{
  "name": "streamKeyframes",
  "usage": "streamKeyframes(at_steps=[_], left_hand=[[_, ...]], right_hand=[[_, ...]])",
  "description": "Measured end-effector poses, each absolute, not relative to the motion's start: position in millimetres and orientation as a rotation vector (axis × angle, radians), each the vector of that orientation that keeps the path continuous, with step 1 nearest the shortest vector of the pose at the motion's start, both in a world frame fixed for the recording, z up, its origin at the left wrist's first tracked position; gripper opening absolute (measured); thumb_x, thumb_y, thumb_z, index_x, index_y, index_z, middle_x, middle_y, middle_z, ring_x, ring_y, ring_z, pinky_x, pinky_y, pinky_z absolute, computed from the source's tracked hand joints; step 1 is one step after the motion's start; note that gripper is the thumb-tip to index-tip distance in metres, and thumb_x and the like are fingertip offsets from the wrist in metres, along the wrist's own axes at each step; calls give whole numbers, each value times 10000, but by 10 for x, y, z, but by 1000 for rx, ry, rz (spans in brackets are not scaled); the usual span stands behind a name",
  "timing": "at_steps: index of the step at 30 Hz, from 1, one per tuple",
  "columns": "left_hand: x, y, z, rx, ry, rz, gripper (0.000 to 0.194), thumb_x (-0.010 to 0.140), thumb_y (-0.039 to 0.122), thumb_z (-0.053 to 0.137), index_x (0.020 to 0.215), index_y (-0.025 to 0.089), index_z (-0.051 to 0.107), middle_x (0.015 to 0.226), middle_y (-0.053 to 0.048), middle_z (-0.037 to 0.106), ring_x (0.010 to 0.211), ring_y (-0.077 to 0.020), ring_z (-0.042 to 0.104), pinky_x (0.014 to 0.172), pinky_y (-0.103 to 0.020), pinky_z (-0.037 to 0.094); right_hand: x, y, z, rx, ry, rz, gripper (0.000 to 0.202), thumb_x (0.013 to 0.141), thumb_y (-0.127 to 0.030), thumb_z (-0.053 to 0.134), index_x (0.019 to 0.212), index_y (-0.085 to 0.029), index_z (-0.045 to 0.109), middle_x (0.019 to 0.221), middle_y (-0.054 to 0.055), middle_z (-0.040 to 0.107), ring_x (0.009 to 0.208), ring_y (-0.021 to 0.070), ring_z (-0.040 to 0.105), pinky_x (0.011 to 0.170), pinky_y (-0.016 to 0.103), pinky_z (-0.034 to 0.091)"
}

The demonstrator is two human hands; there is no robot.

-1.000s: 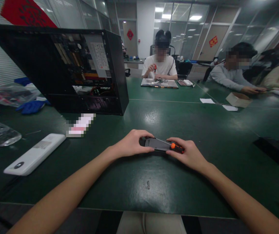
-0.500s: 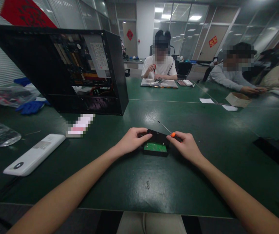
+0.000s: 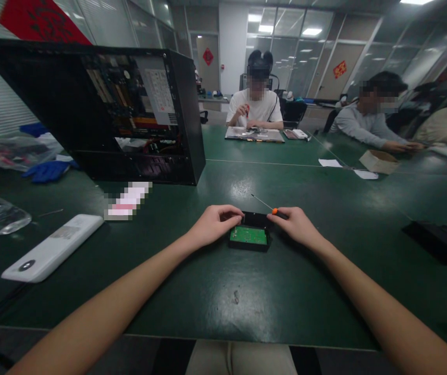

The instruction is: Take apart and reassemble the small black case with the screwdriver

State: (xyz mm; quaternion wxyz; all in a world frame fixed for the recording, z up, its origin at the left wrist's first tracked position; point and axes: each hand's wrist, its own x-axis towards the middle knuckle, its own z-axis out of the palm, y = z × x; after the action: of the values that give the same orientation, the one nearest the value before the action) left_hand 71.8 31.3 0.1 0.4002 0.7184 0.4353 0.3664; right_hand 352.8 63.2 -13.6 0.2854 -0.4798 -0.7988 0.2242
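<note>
A small black case (image 3: pixel 249 248) lies on the green table in front of me, with a green circuit board (image 3: pixel 249 235) inside it. Just behind the case is a black cover (image 3: pixel 255 219), its far edge between my two hands. My left hand (image 3: pixel 218 225) pinches the cover's left end, at the case's upper left corner. With thumb and fingertips my right hand (image 3: pixel 296 224) touches the cover's right end. That same hand holds a screwdriver (image 3: pixel 275 211) with an orange and black handle, its thin shaft pointing away to the upper left.
An open computer tower (image 3: pixel 184 120) stands at the back left. Nearer are a white power strip (image 3: pixel 55 247), a clear bottle (image 3: pixel 0 213) and blue gloves (image 3: pixel 47 171). A black object (image 3: pixel 438 242) lies right. Across sits a person (image 3: pixel 257 104); a cardboard box (image 3: pixel 380 161) is farther right.
The black cover has shifted back and lowered, and more of the green board shows. My right hand has moved slightly up with the screwdriver; more of its handle is visible.
</note>
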Motion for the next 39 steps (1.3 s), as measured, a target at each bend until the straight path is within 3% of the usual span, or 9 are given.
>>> streamKeyframes(at_steps=[4,9,15,22,26,28,33,36,39], left_hand=[[678,267,71,2007,1075,796,340,886,383,763,1140,158,745,1009,-75,771,907,-214,711,820,-337,556],[577,247,187,2303,1078,630,580,738,457,896,1226,206,712,1197,-92,734,1070,-281,681,934,-396,524],[495,273,214,2474,1066,486,498,774,472,870,1167,210,714,1175,-83,711,1117,-298,663,967,-396,497],[516,254,200,2472,979,509,437,787,416,872,1134,190,732,1125,-84,723,1043,-267,674,917,-367,506],[543,249,191,2397,924,577,513,790,433,882,1224,204,732,1184,-93,732,1086,-268,675,963,-385,504],[578,243,181,2296,962,684,490,866,416,818,1295,205,711,1190,-92,746,1071,-255,684,961,-384,511],[690,179,193,1964,927,1008,284,1027,347,600,1167,179,781,1175,-97,775,1071,-236,708,957,-360,538],[709,126,243,1909,783,1064,258,1031,318,596,1054,179,812,1086,-86,785,1029,-223,719,941,-343,549],[694,105,274,1936,711,1039,193,980,285,681,1082,195,818,1102,-86,771,1043,-229,712,944,-352,551]], right_hand=[[3456,676,-158,-1294,-2259,529,412,974,-527,585,841,-186,773,722,30,725,649,181,618,636,298,407],[3407,712,-201,-1395,-2307,358,351,932,-528,657,819,-217,775,666,43,704,606,189,605,596,302,357],[3414,674,-208,-1443,-2270,235,320,934,-519,666,901,-219,772,737,65,730,679,213,655,629,298,376],[3436,478,-85,-1248,-2204,364,335,1015,-468,561,967,-188,738,828,55,746,720,200,668,678,308,448],[3404,380,-45,-1140,-2125,419,274,1004,-413,592,1056,-187,738,988,75,776,859,219,709,787,335,519],[3362,326,-9,-1094,-2077,425,272,1001,-415,604,1101,-198,733,1059,84,774,934,230,715,843,350,536],[3168,107,109,-827,-2052,438,199,1000,-363,642,1096,-210,724,968,66,747,866,198,697,800,327,531],[3062,-5,137,-686,-2096,449,165,995,-301,658,1105,-196,721,932,52,735,805,166,678,753,296,523],[3018,-39,120,-671,-2088,458,150,996,-287,655,1089,-190,722,920,52,734,781,159,666,736,291,521]])
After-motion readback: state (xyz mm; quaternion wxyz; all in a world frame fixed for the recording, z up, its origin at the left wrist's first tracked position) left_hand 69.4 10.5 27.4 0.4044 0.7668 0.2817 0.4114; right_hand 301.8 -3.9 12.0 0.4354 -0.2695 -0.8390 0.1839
